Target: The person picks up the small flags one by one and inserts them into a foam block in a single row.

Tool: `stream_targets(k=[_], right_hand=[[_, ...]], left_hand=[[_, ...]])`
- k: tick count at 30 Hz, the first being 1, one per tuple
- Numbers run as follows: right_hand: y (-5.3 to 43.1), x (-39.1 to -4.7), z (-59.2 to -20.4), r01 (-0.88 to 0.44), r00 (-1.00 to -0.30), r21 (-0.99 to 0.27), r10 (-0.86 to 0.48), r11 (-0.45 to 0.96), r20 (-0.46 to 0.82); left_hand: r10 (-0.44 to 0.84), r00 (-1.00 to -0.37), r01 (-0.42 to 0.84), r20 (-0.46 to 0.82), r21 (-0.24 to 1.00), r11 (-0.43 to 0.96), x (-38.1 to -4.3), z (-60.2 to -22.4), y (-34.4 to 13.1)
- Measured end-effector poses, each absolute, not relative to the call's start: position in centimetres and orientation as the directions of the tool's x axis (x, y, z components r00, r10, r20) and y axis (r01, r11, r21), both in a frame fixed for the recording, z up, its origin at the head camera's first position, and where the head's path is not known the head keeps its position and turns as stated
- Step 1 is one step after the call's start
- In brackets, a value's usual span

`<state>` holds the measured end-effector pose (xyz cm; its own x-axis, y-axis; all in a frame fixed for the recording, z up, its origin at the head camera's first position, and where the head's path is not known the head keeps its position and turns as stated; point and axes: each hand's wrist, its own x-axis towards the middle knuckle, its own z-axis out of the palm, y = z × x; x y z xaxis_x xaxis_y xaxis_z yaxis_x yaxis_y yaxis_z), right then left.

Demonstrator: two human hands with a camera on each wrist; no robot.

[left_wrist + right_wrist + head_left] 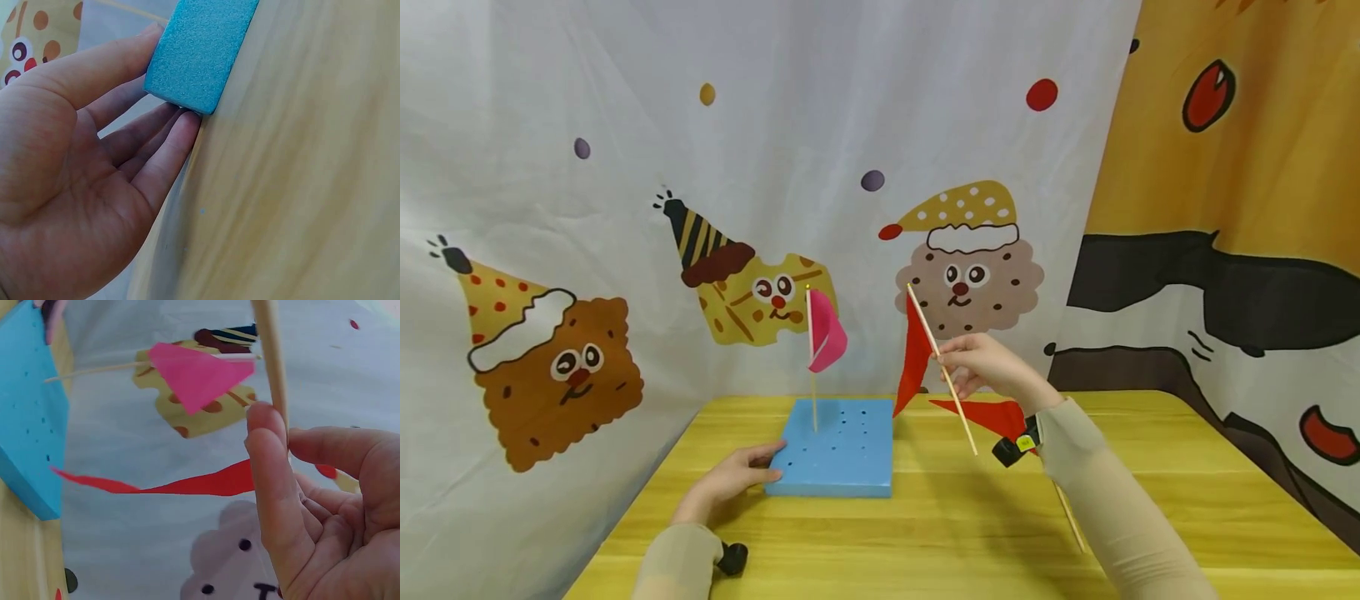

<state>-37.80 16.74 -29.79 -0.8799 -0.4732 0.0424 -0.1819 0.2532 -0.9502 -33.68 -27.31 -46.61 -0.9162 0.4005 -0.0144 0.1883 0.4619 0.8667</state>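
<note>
Nearest, along a beige right sleeve (pixel 1127 517), pinching a red flag (pixel 914 357) by its stick in the right hand (pixel 987 365), above the table (pixel 925 550), right of a blue block (pixel 850 463). Well apart, resting the left hand (pixel 735 475) loosely against its left edge, with a pink flag (pixel 826 333) upright in it, before a printed curtain (pixel 805 108).
</note>
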Motion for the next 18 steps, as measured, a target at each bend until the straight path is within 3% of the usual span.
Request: stream_targets(k=[18], right_hand=[[9.6,-40.6,-32.9,-0.262,-0.892,-0.927,-0.433,0.270,0.126]], left_hand=[[0.390,-0.920,0.223,0.026,0.855,0.469,-33.3,-46.3,-27.2]])
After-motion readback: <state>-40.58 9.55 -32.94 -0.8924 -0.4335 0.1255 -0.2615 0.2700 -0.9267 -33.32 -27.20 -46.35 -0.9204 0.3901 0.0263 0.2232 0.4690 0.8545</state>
